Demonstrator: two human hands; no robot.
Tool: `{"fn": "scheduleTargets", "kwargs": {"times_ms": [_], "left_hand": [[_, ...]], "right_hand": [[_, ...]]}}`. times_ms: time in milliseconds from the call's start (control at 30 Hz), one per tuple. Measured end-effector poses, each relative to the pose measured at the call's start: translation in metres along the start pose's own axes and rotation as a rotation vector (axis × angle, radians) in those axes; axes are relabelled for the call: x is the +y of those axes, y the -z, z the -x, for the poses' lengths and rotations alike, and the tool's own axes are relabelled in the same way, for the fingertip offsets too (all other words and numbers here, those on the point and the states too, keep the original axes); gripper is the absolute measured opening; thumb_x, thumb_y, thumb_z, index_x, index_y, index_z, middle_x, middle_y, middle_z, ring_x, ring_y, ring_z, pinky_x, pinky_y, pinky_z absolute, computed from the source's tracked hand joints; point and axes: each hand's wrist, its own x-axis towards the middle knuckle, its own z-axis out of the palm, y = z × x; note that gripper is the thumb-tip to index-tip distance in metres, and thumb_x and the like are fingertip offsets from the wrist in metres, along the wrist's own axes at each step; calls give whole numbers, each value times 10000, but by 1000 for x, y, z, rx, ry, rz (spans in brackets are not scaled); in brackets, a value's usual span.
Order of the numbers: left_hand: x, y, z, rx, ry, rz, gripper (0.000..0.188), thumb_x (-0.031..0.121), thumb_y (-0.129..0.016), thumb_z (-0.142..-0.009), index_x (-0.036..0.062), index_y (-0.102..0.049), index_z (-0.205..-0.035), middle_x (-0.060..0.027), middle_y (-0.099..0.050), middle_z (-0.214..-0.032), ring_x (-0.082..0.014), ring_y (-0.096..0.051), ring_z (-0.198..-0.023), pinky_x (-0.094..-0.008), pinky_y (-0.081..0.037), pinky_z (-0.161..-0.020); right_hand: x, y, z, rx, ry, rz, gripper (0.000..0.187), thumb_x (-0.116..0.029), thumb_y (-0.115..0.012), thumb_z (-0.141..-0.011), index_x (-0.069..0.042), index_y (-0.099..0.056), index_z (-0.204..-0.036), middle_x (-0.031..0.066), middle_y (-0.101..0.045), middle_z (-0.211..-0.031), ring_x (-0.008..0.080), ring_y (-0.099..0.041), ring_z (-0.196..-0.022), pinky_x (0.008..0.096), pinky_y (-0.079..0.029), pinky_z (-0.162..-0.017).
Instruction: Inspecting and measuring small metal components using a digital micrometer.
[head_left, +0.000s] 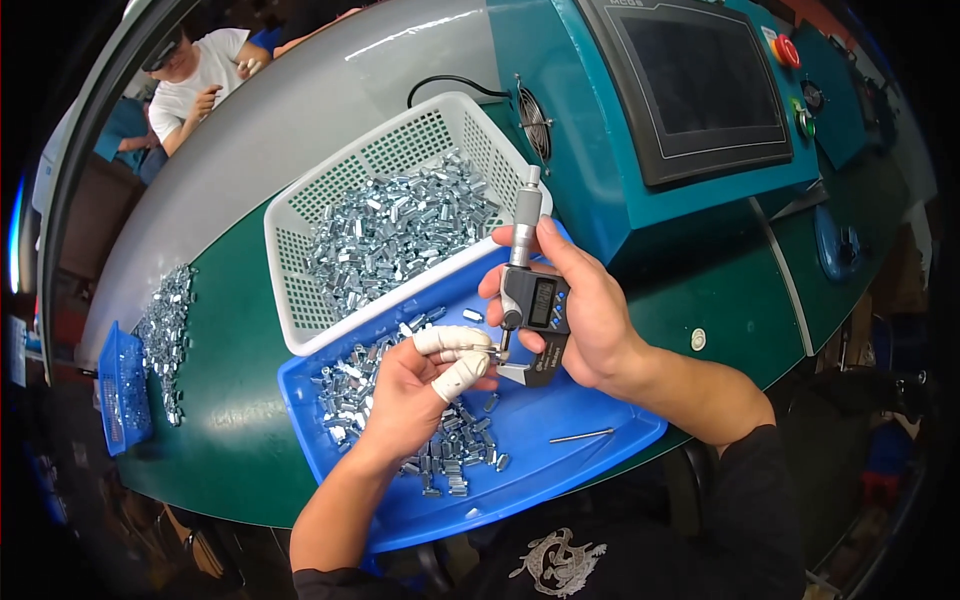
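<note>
My right hand [592,315] is wrapped round a digital micrometer [537,297] with a silver thimble, a small display and blue buttons. In my left hand [425,385], white finger cots cover the thumb and forefinger, which pinch a small metal part [492,350] at the micrometer's jaws. Its exact shape is mostly hidden by the fingertips. Below both hands lies a blue tray [545,480] with a heap of small silver hex standoffs [460,450] on its left side. A thin metal rod [581,436] rests on the tray's right part.
Behind the tray, a white perforated basket [295,315] holds many similar metal pieces. A teal machine [600,190] with a dark screen and red button stands at the back right. Loose pieces [168,325] and a small blue basket [122,390] are far left. Another person [205,85] sits beyond.
</note>
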Motion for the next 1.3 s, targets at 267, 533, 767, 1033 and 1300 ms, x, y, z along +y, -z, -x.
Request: {"fn": "scheduleTargets", "kwargs": {"times_ms": [267,533,767,1033,1300], "left_hand": [[1,-1,2,3,59,64,212,55,-627,-854,-7,-601,-1054,-107,-651,-963,-182,-643,-868,-318,-562,-742],[2,0,1,-10,83,109,227,34,-612,-860,-13,-593,-1082,-115,-642,-989,-194,-635,-898,-314,-569,-717],[0,-1,2,-10,94,137,246,25,-597,-867,-13,-577,-1109,-121,-636,-1007,-204,-634,-905,-323,-572,-719],[1,0,1,-31,119,138,255,60,-599,-874,10,-581,-1123,-108,-641,-993,-206,-635,-902,-335,-555,-751],[-4,2,0,-53,90,41,185,107,-610,-879,26,-602,-1045,-60,-628,-920,-148,-614,-756,-300,-521,-710]], "right_hand": [[1,0,0,-7,1,-3,471,-423,-302,-989,-38,-456,-1213,118,-608,-861,145,-623,-705,210,-417,-418],[1,-1,-1,13,6,4,379,-412,-380,-976,-67,-483,-1095,106,-613,-828,137,-625,-678,206,-411,-401],[0,-1,-1,7,15,-1,351,-415,-404,-969,-80,-482,-1040,108,-612,-823,131,-625,-669,196,-406,-391],[-3,-1,0,16,-16,-52,346,-397,-395,-975,-76,-475,-1077,123,-616,-838,136,-626,-667,206,-404,-392],[-2,-6,0,32,-28,0,382,-418,-384,-974,-63,-464,-1088,107,-605,-821,137,-609,-645,204,-390,-379]]}}
